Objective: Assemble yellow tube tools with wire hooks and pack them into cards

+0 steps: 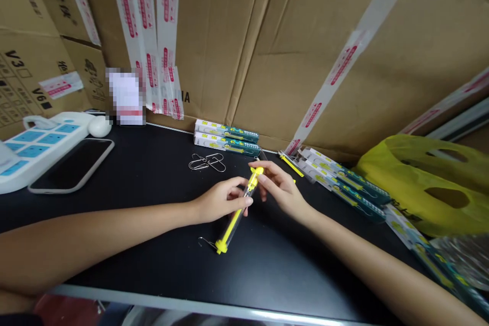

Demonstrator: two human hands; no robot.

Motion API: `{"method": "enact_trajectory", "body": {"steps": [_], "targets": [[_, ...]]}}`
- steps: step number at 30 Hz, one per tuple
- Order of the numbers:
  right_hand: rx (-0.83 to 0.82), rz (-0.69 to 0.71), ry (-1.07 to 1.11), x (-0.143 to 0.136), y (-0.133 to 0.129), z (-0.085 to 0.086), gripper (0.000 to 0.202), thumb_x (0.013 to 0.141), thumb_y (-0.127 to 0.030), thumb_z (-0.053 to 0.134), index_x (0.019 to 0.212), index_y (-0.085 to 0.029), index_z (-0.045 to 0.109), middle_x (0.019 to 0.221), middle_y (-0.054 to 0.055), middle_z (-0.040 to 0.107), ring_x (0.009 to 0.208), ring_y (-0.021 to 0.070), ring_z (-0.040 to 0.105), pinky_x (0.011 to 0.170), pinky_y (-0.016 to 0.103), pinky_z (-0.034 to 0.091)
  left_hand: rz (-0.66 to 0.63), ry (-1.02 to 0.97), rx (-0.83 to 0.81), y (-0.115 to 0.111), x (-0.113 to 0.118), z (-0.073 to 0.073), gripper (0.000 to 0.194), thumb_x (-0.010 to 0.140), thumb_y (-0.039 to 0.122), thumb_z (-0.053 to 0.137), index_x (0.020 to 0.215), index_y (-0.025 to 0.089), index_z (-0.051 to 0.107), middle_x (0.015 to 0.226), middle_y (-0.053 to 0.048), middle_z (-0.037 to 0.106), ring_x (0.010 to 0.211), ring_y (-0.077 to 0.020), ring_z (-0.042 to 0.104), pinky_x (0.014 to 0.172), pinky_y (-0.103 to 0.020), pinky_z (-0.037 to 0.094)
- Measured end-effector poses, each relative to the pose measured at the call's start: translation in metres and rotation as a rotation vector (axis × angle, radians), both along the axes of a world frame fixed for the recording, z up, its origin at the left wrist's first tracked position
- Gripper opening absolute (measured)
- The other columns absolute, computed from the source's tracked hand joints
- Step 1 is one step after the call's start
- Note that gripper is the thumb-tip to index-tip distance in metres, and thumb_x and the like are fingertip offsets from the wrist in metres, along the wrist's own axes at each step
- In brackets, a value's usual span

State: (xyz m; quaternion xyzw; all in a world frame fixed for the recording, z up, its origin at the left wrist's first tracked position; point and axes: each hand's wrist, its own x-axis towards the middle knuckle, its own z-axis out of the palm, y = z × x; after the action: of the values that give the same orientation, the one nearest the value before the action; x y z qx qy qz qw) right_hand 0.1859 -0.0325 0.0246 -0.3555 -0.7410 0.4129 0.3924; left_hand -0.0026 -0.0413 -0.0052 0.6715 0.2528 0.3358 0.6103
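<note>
A spring scale (233, 224), a clear tube with yellow ends and a yellow strip inside, is held at a slant over the black table. My left hand (223, 198) wraps round the middle of its tube. At the upper yellow end, my right hand (280, 186) is closed with thumb and fingers on the cap. A thin metal hook (206, 241) sticks out at the lower end. Behind my hands lie several metal hooks (207, 162) in a loose cluster. Another yellow piece with metal (291, 164) rests behind my right hand.
Printed boxes (227, 142) lie stacked at the back, with more boxes (344, 183) at right beside a yellow plastic bag (428, 178). On the left are a phone (72, 165) and a white power strip (49, 137). Taped cardboard (217, 35) walls the back.
</note>
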Motion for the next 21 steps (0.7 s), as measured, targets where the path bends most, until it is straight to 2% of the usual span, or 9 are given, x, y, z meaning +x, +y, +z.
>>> {"method": "enact_trajectory", "body": {"steps": [5,10,14,18,21], "targets": [[0.001,-0.005,0.091,-0.021,0.012,-0.005,0.033,0.091,-0.040,0.048,0.119,-0.025,0.051,0.076,-0.002,0.047,0.055,0.0095,0.047,0.047,0.023,0.045,0.097,-0.101,0.010,0.003,-0.001,-0.005,0.025,0.088,0.039,0.048,0.097,0.017,0.047,0.065,0.002,0.053,0.053,-0.0087,0.049,0.048,-0.020,0.037],[-0.017,-0.053,0.181,-0.037,0.008,-0.013,0.031,0.092,-0.040,0.043,0.120,-0.028,0.050,0.076,-0.001,0.045,0.056,0.0109,0.045,0.047,0.024,0.045,0.165,-0.135,-0.014,0.002,-0.002,-0.002,0.022,0.083,0.035,0.055,0.092,0.019,0.042,0.065,0.004,0.054,0.048,-0.0071,0.046,0.044,-0.019,0.035],[-0.066,-0.047,0.205,-0.035,0.006,-0.022,0.033,0.093,-0.040,0.040,0.124,-0.029,0.046,0.074,-0.001,0.045,0.056,0.0118,0.046,0.047,0.024,0.045,0.185,-0.146,0.002,0.003,-0.001,-0.001,0.020,0.081,0.028,0.058,0.090,0.018,0.043,0.069,0.003,0.056,0.053,-0.0066,0.050,0.048,-0.018,0.039],[-0.091,-0.024,0.182,-0.030,0.010,-0.036,0.039,0.092,-0.040,0.043,0.128,-0.030,0.035,0.082,-0.002,0.048,0.050,0.0091,0.046,0.039,0.021,0.041,0.213,-0.164,-0.052,0.003,-0.001,-0.003,0.023,0.086,0.036,0.052,0.097,0.020,0.039,0.058,0.010,0.046,0.037,-0.0047,0.043,0.037,-0.016,0.034],[-0.094,-0.012,0.121,-0.031,0.016,-0.043,0.029,0.089,-0.040,0.048,0.114,-0.025,0.043,0.071,-0.005,0.046,0.043,0.0070,0.042,0.035,0.019,0.034,0.173,-0.176,-0.041,0.000,-0.001,-0.003,0.026,0.090,0.042,0.044,0.103,0.021,0.039,0.055,0.010,0.044,0.035,-0.0052,0.041,0.036,-0.016,0.033]]}}
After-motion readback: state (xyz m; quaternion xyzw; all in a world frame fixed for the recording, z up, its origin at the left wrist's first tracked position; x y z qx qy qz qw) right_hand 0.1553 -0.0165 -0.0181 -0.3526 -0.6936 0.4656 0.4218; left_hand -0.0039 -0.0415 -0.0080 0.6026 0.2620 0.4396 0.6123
